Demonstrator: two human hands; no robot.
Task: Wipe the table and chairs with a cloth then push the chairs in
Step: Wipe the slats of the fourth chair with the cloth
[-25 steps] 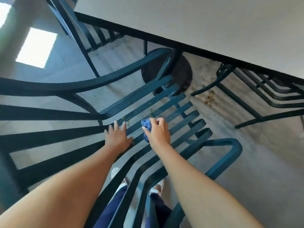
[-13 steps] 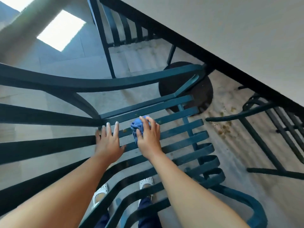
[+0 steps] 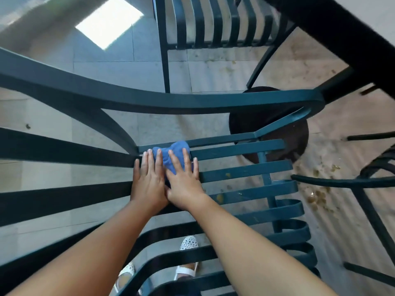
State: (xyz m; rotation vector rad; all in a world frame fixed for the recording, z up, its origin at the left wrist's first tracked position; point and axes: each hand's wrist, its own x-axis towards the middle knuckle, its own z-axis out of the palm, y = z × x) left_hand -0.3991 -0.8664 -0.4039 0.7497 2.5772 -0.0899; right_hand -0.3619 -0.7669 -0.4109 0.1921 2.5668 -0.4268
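Cloth [image 3: 171, 155] under 2 flat hands (fingers straight) on slatted chair [image 3: 239, 165]; crumbs, perhaps, dot floor [image 3: 318, 196].

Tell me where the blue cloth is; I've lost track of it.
In the head view, the blue cloth lies on the chair seat slats, pressed under both hands.

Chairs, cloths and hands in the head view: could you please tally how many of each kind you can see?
Chairs: 3 (slatted chair being wiped, far chair, right chair)
Cloths: 1 (blue cloth)
Hands: 2 (left hand, right hand)
Total: 6
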